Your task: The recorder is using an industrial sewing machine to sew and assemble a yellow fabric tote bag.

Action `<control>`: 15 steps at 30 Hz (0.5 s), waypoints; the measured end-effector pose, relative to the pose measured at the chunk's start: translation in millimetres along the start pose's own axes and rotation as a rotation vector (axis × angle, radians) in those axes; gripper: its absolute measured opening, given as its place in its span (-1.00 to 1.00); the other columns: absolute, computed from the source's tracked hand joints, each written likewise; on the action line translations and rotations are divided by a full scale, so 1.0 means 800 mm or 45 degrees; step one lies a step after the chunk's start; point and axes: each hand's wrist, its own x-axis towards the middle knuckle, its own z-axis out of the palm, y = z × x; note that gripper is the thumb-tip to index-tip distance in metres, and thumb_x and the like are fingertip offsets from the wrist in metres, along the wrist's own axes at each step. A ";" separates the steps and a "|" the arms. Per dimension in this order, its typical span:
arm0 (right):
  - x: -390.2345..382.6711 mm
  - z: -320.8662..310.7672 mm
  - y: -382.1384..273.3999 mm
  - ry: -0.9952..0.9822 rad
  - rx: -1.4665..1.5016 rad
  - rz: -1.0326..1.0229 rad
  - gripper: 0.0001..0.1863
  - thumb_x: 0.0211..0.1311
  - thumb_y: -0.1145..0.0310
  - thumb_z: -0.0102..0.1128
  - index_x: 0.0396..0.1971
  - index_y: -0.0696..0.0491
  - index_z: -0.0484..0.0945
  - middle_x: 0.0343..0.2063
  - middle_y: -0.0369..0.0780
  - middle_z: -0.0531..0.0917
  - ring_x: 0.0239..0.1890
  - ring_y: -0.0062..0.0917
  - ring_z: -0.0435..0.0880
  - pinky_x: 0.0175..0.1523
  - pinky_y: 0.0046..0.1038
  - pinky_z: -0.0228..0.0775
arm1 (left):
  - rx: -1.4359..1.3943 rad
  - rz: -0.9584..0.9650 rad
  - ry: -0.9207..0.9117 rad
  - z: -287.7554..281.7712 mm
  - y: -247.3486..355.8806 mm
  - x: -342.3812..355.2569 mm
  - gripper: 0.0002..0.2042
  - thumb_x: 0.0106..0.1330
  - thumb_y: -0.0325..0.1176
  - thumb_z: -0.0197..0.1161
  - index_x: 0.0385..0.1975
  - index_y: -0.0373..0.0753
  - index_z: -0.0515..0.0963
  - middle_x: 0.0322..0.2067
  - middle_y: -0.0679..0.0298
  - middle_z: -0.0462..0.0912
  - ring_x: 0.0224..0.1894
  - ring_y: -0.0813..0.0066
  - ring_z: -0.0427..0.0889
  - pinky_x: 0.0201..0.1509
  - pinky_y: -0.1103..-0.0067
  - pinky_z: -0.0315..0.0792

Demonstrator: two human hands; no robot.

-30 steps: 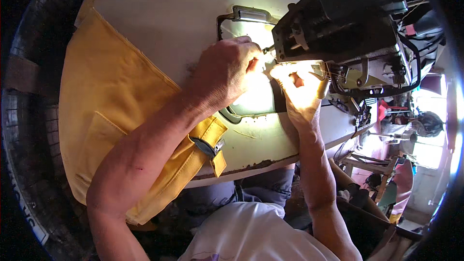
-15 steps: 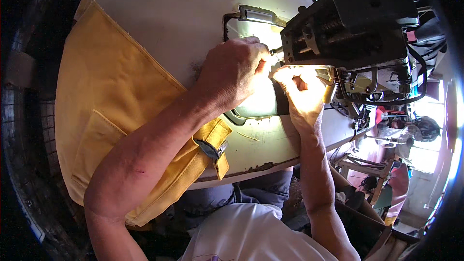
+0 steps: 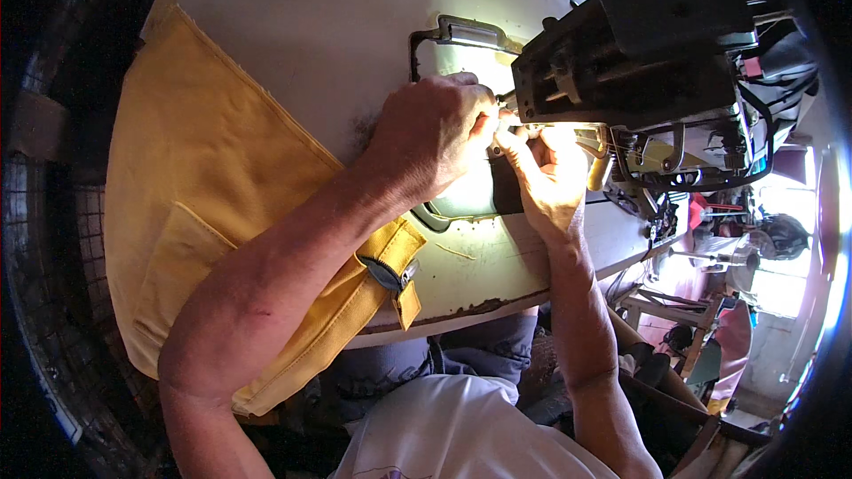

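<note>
Under the head of the dark metal sewing machine (image 3: pixel 657 53), at the brightly lit needle area on the white worktop (image 3: pixel 293 44), the left hand (image 3: pixel 435 137) and right hand (image 3: pixel 546 177) meet, fingers curled and pinched close together; what they grip is too small and overexposed to tell. The left forearm crosses a yellow canvas garment (image 3: pixel 195 186) with a dark buckle (image 3: pixel 386 273), spread over the worktop's left part and hanging off its near edge.
</note>
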 end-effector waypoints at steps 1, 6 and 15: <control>0.000 0.001 0.007 -0.027 -0.200 -0.122 -0.88 0.18 0.57 0.31 -0.28 0.20 0.61 -0.37 -0.32 0.63 -0.43 -0.76 0.44 -0.32 -0.71 0.28 | -0.004 0.001 -0.005 0.000 0.000 0.000 -0.88 0.18 -0.42 0.21 -0.52 -0.33 0.49 -0.49 0.06 0.56 -0.44 0.14 0.60 -0.32 0.37 0.45; 0.001 0.001 0.011 -0.022 -0.652 -0.417 -0.87 0.20 0.49 0.31 -0.29 0.22 0.63 -0.43 -0.28 0.64 -0.45 -0.69 0.51 -0.32 -0.65 0.35 | 0.046 0.022 -0.066 -0.005 0.002 -0.001 -0.91 0.14 -0.44 0.22 -0.50 -0.32 0.51 -0.52 0.08 0.53 -0.41 0.14 0.61 -0.29 0.37 0.47; 0.001 0.001 -0.011 0.118 -0.410 -0.169 -0.92 0.25 0.47 0.15 -0.38 0.16 0.50 -0.49 -0.23 0.60 -0.50 -0.59 0.52 -0.37 -0.55 0.38 | 0.169 0.297 0.023 -0.014 0.014 -0.011 -0.72 0.02 -0.60 0.23 -0.21 -0.39 0.49 -0.29 0.08 0.50 -0.20 0.09 0.56 -0.08 0.35 0.52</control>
